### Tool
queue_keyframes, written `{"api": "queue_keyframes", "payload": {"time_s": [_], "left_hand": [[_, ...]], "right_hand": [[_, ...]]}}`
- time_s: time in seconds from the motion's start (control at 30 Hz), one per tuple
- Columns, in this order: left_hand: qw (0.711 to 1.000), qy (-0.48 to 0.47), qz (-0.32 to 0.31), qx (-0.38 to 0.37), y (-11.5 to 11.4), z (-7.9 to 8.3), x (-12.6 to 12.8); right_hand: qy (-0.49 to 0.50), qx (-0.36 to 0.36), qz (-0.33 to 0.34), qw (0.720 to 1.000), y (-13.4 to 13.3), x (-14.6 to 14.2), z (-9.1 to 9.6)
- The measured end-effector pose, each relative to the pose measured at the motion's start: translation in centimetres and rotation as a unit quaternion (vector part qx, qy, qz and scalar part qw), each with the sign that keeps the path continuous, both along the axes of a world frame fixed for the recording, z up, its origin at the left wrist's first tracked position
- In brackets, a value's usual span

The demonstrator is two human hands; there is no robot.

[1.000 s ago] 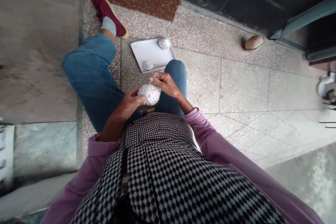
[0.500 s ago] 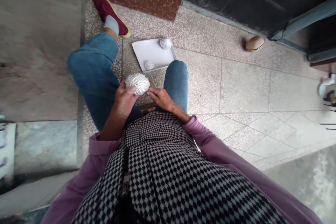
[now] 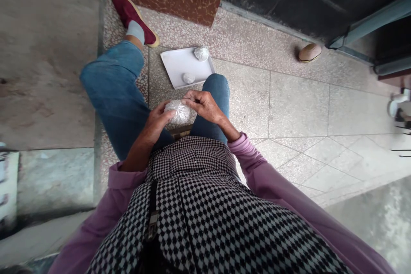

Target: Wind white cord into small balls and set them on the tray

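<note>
I am seated, looking down at my lap. My left hand (image 3: 156, 123) cups a white ball of thread (image 3: 178, 111) from below and the side, just above my knees. My right hand (image 3: 205, 105) is closed in a pinch at the top right of the ball, fingers on its thread. On the floor in front of my knees lies a white tray (image 3: 176, 65) with a small white thread ball (image 3: 189, 78) near its front edge and a bigger one (image 3: 201, 53) at its far corner.
My legs in blue jeans stretch forward, the left foot in a dark red shoe (image 3: 131, 13) against a red-brown wall base. A tan shoe (image 3: 309, 52) lies on the terrazzo floor by a dark doorway at the right. A concrete step runs along the left.
Half a second ago the left hand held the ball higher and to the left, with the right hand low beside it. Now the ball is lower and the right hand has risen over it.
</note>
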State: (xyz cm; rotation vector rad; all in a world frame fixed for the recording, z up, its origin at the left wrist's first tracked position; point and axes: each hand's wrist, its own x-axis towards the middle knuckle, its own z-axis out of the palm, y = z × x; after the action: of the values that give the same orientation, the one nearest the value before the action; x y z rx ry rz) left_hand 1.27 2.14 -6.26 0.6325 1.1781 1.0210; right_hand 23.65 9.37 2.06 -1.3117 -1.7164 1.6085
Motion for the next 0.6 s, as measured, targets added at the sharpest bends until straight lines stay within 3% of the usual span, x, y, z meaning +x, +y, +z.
{"api": "queue_keyframes", "payload": {"time_s": [0.1,0.23,0.6], "left_hand": [[0.999,-0.043,-0.016,-0.019,-0.2,0.8,0.2],[0.998,-0.034,-0.04,-0.034,-0.4,1.1,-0.1],[0.998,-0.014,-0.034,-0.053,-0.4,0.5,-0.2]], "right_hand": [[0.026,-0.042,-0.02,0.999,0.2,-0.4,-0.9],[0.048,-0.068,-0.046,0.996,-0.2,-1.1,-1.8],[0.042,-0.052,-0.045,0.997,-0.6,-1.5,-2.6]]}}
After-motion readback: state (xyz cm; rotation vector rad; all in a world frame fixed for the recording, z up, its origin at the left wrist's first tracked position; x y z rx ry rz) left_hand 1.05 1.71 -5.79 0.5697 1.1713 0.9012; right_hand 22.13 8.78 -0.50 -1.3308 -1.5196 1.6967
